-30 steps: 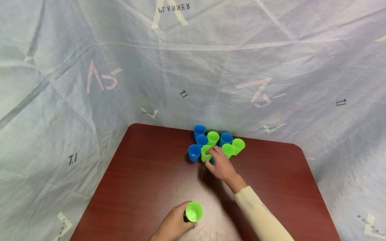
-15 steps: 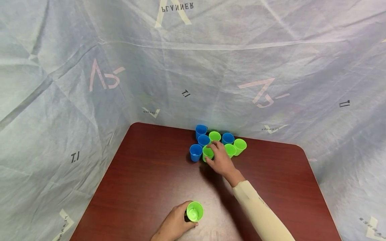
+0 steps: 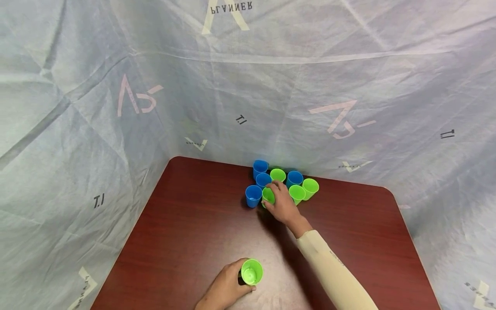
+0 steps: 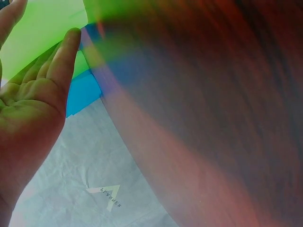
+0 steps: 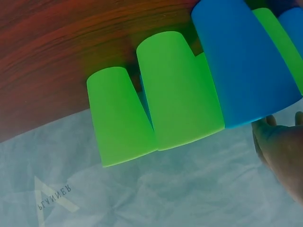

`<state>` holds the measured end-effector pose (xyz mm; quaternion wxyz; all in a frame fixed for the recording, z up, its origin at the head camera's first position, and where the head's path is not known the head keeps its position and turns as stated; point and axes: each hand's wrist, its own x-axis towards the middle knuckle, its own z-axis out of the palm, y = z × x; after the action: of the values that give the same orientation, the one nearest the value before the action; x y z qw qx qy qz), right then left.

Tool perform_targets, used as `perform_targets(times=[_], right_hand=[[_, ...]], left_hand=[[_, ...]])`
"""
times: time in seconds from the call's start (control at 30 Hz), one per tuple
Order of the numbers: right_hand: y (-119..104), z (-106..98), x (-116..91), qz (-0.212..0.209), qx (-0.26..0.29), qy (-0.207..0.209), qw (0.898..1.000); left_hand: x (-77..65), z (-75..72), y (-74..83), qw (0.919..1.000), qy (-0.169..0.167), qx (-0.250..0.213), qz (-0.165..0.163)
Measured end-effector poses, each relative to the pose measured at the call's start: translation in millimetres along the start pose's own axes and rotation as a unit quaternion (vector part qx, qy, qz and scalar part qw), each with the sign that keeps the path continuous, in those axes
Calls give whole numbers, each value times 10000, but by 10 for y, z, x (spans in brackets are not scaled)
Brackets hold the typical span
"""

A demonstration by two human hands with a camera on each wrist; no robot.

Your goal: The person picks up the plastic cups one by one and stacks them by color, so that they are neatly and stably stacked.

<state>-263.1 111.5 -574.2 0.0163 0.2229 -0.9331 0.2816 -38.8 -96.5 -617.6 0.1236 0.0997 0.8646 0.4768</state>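
At the table's near side my left hand [image 3: 224, 284] holds a green plastic cup [image 3: 252, 272] upright, thumb and fingers round its side. In the left wrist view this cup [image 4: 52, 19] fills the upper left corner, against the hand [image 4: 35, 104]. Farther back, my right hand [image 3: 283, 206] reaches over a cluster of cups, with curved fingers and thumb round the rim of another green cup [image 3: 268, 196]. From the right wrist, a blue cup [image 5: 246, 66] stands before the hand [image 5: 284, 151] and hides its fingertips.
Beside the right hand stand several upright cups, among them a blue cup [image 3: 253, 196] on the left and a green cup [image 3: 311, 188] on the right. The reddish-brown table [image 3: 186, 228] meets a grey printed cloth [image 3: 217, 99] at its back and sides.
My right hand has shifted slightly, its fingers settling back round the green cup's rim. The left hand keeps its cup in place. The head view has drifted a little.
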Motion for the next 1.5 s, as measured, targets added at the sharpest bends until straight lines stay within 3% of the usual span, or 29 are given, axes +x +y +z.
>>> perform_targets(times=[0.27, 0.53, 1.1, 1.5], right_hand=[[7, -4, 21, 264, 29, 25, 9996], [9, 96, -16, 249, 40, 34, 9997], [-60, -46, -36, -364, 38, 877, 9955], [-40, -120, -109, -475, 103, 980, 9940]], left_hand=[[7, 12, 10, 9998, 100, 77, 135], [-52, 16, -26, 9999, 41, -5, 112], [-19, 2, 2, 9999, -68, -86, -28], [-14, 14, -7, 9999, -70, -99, -14]])
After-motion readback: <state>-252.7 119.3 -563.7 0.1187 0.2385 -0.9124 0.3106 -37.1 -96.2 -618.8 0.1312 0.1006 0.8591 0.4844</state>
